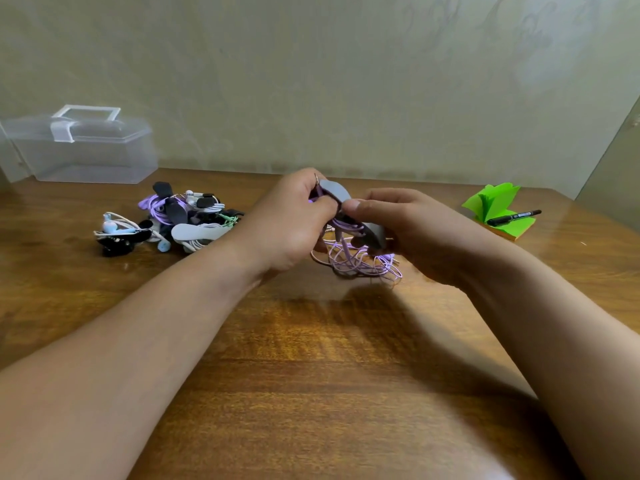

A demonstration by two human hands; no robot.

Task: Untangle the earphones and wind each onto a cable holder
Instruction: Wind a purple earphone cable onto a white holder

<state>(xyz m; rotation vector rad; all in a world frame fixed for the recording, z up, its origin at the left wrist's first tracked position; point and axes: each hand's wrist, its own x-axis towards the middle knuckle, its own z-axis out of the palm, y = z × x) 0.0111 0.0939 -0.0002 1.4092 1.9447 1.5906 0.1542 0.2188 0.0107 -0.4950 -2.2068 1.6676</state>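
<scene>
Cable holder (337,192) (the grey one) is held between my hands: left hand (294,221) pinches its upper end, right hand (401,225) grips the lower; purple earphone cable (360,266) trails onto the table (311,375).

Lilac cable (360,265), grey holder (337,192) — bright green notepad (498,206), brown wood-grain table (329,358).

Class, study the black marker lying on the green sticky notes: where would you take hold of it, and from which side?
Probably best mid-barrel, from above, thumb and finger across its width. The black marker lies flat on the green sticky notes, its long sides clear at front and back.
</scene>
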